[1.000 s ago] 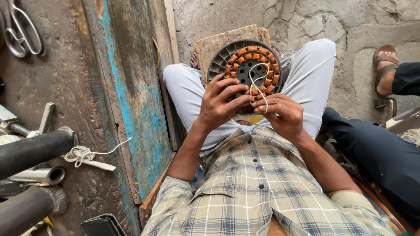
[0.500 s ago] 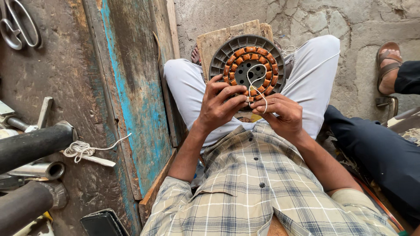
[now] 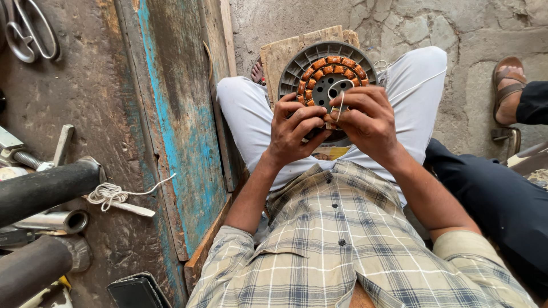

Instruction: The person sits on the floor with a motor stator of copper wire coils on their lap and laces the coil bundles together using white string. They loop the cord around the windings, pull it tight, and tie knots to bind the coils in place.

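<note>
1. The stator (image 3: 331, 74), a grey finned disc with a ring of copper-coloured coils, sat on my lap against a wooden board (image 3: 288, 52), between my knees in pale trousers.
2. My left hand (image 3: 297, 128) was curled on the stator's near left edge, fingers bent onto the coils, gripping the rim.
3. My right hand (image 3: 368, 122) was on the stator's near right side, thumb and forefinger narrowed to a pinch on a thin white cord (image 3: 341, 100) that looped over the hub.
4. Beyond the stator lay a rough, cracked concrete floor (image 3: 411, 28).
5. Left of the stator stood a worn wooden plank (image 3: 177, 114) with flaking blue paint, on edge beside my leg.
6. Farther left of the stator, a grimy dark surface (image 3: 91, 85) carried a bundle of white string (image 3: 108, 194), black pipes (image 3: 45, 188) and metal scissors (image 3: 28, 31) at the top corner.
7. Right of the stator, another person's dark-trousered leg (image 3: 496, 194) and a sandalled foot (image 3: 508, 85) rested on the floor, close to my right arm.
</note>
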A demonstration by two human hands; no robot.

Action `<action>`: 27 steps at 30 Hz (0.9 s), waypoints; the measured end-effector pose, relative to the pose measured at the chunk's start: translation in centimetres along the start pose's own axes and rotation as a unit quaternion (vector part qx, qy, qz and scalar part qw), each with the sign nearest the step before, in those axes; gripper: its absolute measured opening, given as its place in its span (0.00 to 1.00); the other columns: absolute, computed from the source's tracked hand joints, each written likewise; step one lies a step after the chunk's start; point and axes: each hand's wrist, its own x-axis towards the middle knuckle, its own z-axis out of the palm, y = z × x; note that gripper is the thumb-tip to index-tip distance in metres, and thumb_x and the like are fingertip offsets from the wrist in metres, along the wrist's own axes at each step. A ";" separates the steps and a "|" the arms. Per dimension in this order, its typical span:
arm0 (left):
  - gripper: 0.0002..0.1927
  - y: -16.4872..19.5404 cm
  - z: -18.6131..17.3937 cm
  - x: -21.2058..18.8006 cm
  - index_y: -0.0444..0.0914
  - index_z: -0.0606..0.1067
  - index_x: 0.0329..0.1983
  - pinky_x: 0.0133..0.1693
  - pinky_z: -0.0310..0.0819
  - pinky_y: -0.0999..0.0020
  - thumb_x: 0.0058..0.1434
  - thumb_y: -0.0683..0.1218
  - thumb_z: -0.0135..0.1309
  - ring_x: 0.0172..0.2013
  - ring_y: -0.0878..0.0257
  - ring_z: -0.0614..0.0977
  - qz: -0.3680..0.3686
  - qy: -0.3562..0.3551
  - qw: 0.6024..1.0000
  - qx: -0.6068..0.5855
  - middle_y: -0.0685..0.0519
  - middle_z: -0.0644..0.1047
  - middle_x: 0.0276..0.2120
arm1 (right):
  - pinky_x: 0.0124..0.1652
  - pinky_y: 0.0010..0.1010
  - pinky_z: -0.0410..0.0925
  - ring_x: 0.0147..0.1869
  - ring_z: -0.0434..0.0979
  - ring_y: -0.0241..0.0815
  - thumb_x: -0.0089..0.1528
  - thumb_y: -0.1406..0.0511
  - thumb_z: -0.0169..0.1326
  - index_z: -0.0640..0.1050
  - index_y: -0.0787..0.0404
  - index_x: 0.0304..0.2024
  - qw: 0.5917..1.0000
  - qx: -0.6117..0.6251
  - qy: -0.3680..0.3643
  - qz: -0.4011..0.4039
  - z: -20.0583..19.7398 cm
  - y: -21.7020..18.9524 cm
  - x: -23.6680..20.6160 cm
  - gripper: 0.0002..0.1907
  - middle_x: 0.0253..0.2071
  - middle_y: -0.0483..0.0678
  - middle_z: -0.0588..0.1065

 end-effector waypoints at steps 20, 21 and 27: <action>0.15 1.1 0.2 0.2 0.51 0.80 0.46 0.64 0.64 0.51 0.58 0.50 0.72 0.55 0.57 0.70 -0.013 -0.006 0.999 0.045 0.61 0.74 0.53 | 0.68 0.39 0.65 0.70 0.70 0.50 0.68 0.55 0.62 0.73 0.64 0.62 0.972 0.026 0.084 0.219 -0.8 4.1 -5.1 0.27 0.64 0.54 0.69; 0.15 1.2 0.3 0.2 0.50 0.80 0.46 0.64 0.64 0.51 0.57 0.49 0.72 0.55 0.57 0.70 -0.014 0.000 0.999 0.042 0.60 0.74 0.53 | 0.66 0.41 0.65 0.68 0.70 0.51 0.67 0.52 0.59 0.70 0.65 0.64 0.967 0.068 0.055 0.238 -1.1 4.6 -6.3 0.31 0.62 0.55 0.70; 0.15 0.8 0.9 0.4 0.50 0.79 0.44 0.61 0.65 0.51 0.56 0.49 0.71 0.53 0.56 0.70 -0.001 0.023 0.999 0.042 0.59 0.74 0.51 | 0.35 0.30 0.78 0.31 0.86 0.39 0.57 0.70 0.59 0.83 0.61 0.46 0.910 0.143 -0.236 0.310 -6.5 6.2 -11.3 0.14 0.32 0.48 0.83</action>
